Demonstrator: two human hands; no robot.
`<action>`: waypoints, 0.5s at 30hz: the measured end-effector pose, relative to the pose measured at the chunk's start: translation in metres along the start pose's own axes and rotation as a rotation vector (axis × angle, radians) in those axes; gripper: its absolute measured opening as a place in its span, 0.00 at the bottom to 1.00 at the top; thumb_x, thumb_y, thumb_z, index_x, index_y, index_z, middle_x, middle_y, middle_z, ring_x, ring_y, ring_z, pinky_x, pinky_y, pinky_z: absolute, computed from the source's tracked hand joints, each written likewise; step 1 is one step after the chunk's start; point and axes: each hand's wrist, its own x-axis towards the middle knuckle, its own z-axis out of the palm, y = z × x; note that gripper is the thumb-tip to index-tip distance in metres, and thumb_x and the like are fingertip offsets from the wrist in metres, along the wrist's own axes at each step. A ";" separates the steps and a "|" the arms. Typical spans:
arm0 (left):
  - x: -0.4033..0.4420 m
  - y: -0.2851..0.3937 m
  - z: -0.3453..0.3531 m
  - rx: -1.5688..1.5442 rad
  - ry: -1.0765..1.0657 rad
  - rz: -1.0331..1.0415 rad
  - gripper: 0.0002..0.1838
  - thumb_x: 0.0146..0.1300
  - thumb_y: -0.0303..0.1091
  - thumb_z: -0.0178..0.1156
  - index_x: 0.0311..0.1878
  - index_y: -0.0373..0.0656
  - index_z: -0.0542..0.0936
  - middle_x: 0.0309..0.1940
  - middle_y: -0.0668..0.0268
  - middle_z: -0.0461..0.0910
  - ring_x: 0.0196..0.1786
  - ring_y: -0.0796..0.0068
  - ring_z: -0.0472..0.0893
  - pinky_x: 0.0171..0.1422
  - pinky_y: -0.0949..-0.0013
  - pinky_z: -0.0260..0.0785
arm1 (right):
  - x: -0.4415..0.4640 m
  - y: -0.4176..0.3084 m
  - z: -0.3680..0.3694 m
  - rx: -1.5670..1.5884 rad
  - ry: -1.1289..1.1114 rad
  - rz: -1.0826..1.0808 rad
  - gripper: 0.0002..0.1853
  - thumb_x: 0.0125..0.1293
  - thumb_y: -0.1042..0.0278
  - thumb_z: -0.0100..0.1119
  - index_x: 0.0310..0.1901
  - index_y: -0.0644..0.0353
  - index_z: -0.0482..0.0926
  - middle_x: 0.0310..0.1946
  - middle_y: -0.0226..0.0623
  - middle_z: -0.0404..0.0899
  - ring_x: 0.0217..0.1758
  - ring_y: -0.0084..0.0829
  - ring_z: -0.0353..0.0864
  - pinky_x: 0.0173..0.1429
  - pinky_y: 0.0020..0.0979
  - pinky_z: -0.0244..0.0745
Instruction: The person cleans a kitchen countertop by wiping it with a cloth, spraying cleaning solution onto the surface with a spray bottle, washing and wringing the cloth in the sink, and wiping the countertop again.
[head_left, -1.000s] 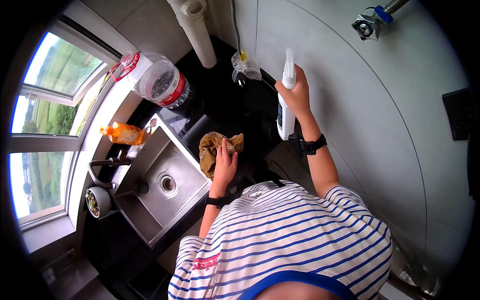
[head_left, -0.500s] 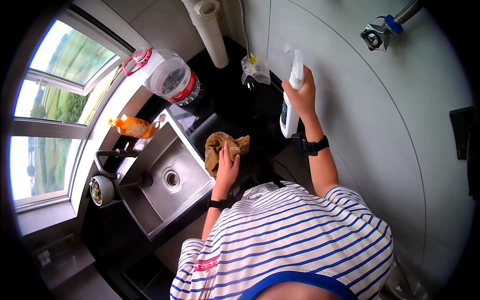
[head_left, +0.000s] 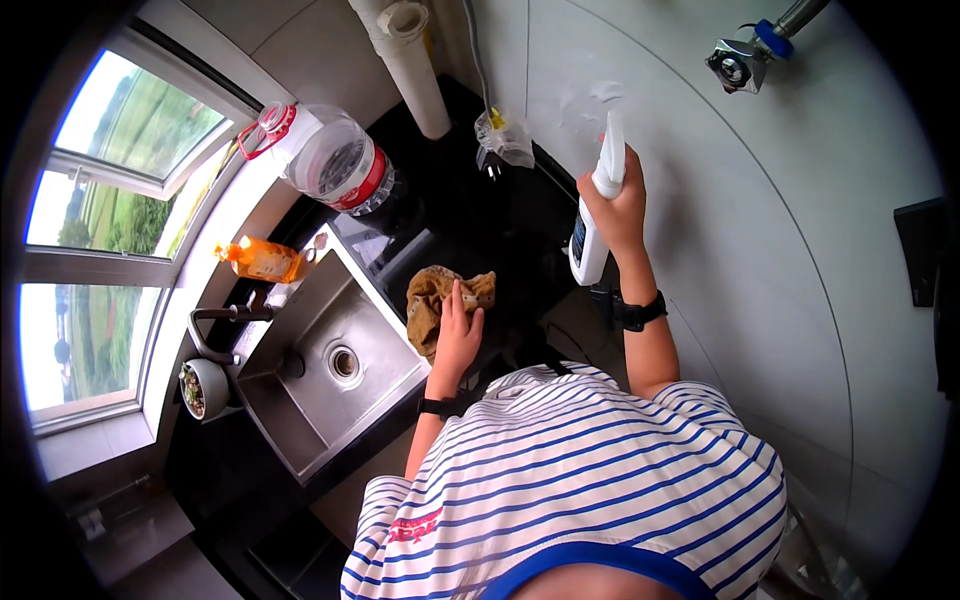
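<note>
Glossy black surface, left hand laid on crumpled brown cloth, fingers extended, right hand, fingers clenched around white plastic spray bottle, at cloth's two o'clock.

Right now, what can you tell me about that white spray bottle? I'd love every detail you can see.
The spray bottle is white and looks like plastic, with a slim body and a white spray head. A dark label shows on one side, its print too small to read. The right hand grips it around the neck, in front of the pale wall. The trigger cannot be made out, the contents do not show, and whether the base touches anything is hard to tell.
</note>
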 end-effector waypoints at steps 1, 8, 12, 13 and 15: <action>0.000 0.000 0.000 0.010 0.000 0.007 0.34 0.67 0.34 0.54 0.72 0.36 0.52 0.61 0.44 0.63 0.62 0.42 0.67 0.66 0.58 0.62 | -0.004 -0.002 0.000 0.006 -0.009 0.054 0.28 0.50 0.73 0.64 0.55 0.65 0.69 0.41 0.41 0.74 0.42 0.36 0.76 0.49 0.36 0.73; -0.003 -0.006 -0.001 -0.020 -0.010 0.001 0.34 0.67 0.33 0.54 0.72 0.36 0.52 0.60 0.44 0.64 0.61 0.42 0.68 0.66 0.57 0.62 | -0.026 0.012 -0.010 -0.102 0.124 0.129 0.22 0.50 0.72 0.65 0.46 0.65 0.69 0.36 0.39 0.73 0.37 0.34 0.75 0.44 0.36 0.72; -0.001 -0.008 -0.002 0.055 -0.017 0.027 0.34 0.67 0.33 0.55 0.72 0.36 0.52 0.60 0.44 0.64 0.61 0.42 0.67 0.66 0.56 0.62 | -0.034 0.008 -0.016 -0.175 0.121 0.020 0.22 0.50 0.72 0.65 0.46 0.66 0.69 0.36 0.40 0.73 0.38 0.35 0.75 0.45 0.36 0.72; -0.001 -0.008 -0.002 0.070 -0.017 0.032 0.34 0.67 0.33 0.55 0.72 0.36 0.52 0.60 0.44 0.64 0.61 0.42 0.67 0.66 0.56 0.62 | -0.037 0.007 -0.018 -0.196 0.118 -0.011 0.22 0.50 0.72 0.65 0.47 0.66 0.69 0.37 0.41 0.73 0.39 0.36 0.75 0.45 0.36 0.72; 0.001 -0.009 -0.002 0.068 -0.021 0.036 0.34 0.67 0.33 0.55 0.72 0.37 0.52 0.60 0.44 0.64 0.61 0.42 0.67 0.66 0.56 0.61 | -0.047 0.011 -0.023 -0.210 0.094 0.090 0.22 0.50 0.72 0.64 0.47 0.66 0.69 0.38 0.42 0.73 0.39 0.37 0.76 0.45 0.37 0.72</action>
